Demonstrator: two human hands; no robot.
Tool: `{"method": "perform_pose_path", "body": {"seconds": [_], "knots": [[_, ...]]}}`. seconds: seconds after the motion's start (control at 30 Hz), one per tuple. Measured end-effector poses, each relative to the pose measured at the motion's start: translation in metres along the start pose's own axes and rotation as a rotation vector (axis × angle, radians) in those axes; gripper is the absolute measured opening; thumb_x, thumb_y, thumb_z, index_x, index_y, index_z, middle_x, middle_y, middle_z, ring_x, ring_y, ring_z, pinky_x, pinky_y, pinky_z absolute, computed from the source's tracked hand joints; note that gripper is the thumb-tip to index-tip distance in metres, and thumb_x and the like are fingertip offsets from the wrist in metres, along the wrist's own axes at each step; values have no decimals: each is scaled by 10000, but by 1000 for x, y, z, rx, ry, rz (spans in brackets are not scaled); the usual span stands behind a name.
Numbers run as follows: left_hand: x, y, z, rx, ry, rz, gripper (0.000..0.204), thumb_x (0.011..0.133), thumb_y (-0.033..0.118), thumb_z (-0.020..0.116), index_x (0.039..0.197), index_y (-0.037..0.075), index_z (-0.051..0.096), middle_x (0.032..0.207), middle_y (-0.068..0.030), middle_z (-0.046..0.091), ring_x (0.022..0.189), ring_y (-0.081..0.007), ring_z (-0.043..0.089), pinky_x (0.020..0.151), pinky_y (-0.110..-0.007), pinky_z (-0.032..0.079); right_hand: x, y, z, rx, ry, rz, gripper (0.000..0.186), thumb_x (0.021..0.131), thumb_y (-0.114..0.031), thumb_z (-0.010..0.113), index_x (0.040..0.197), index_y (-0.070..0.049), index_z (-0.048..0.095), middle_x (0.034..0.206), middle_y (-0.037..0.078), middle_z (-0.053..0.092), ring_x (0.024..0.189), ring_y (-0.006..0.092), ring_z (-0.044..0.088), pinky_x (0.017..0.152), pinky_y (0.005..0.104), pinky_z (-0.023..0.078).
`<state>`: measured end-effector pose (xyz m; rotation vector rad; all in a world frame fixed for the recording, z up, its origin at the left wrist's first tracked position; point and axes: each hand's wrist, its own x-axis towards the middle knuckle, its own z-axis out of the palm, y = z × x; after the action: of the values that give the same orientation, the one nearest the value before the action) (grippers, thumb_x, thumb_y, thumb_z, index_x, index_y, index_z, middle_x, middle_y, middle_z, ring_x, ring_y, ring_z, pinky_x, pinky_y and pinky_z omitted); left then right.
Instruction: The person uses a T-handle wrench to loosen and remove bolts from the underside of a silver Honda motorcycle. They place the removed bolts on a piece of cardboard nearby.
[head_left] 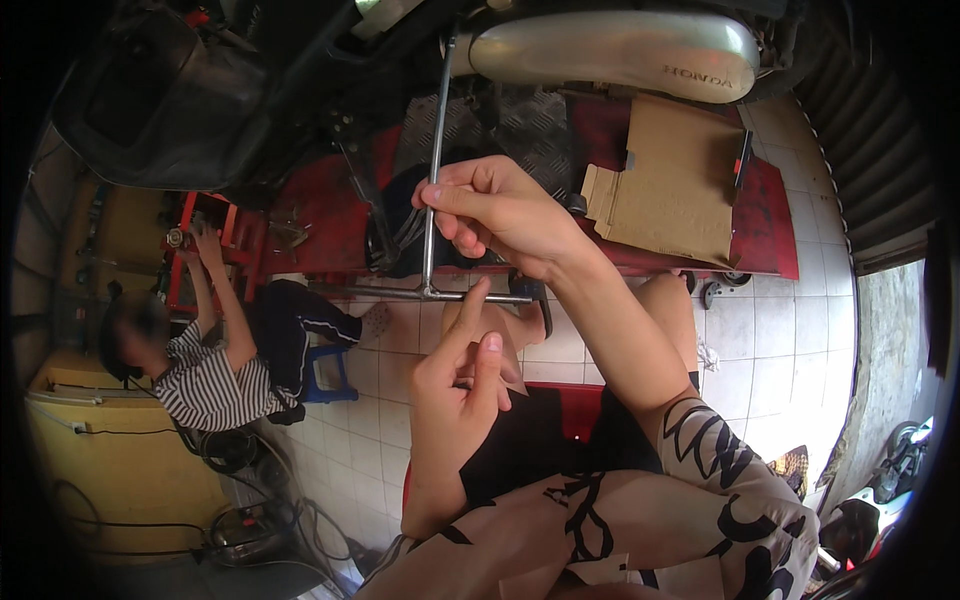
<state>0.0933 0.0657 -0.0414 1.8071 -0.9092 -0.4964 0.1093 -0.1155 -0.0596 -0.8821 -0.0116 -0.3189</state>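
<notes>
A long metal T-handle wrench (434, 222) reaches from the near crossbar up to the side of a motorbike's silver engine cover (610, 52). Where its far end meets the bike is too dark to make out. My right hand (510, 210) pinches the shaft between thumb and fingers, about midway along. Below it, my left hand (455, 395) has its index finger stretched out against the right half of the crossbar, thumb apart and the other fingers loosely curled. It grips nothing.
Flattened cardboard (665, 185) lies on a red lift platform (770, 225) under the bike. At left, a person in a striped shirt (225, 385) sits by a blue stool (328, 375), hands at a red frame (185, 260). Hoses and cables run across the lower left floor.
</notes>
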Motion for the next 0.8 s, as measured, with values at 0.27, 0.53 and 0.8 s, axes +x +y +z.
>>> {"method": "perform_pose_path", "body": {"seconds": [0.27,0.53,0.8], "knots": [[23,-23,-13,-58,503,229,249,954,108,536,1115,-82,547,725,-89,626,528,-98,592,434,-180,368,6,6,7,231,-60,-25,219,929,-154,585,909,62,612,623,34,569,464,88,477,432,203,382],[37,9,-6,413,511,468,283,885,-13,581,1163,-60,595,670,-9,536,499,-19,419,447,-175,285,-4,-14,3,-19,-178,23,229,948,-187,567,938,39,595,551,-4,496,439,31,414,397,176,308],[15,30,23,340,223,335,372,849,-32,566,1220,-19,587,522,35,384,466,-18,312,472,-159,232,-3,-13,-11,113,-290,16,265,931,-230,603,893,29,563,525,-8,473,398,25,364,363,167,271]]}}
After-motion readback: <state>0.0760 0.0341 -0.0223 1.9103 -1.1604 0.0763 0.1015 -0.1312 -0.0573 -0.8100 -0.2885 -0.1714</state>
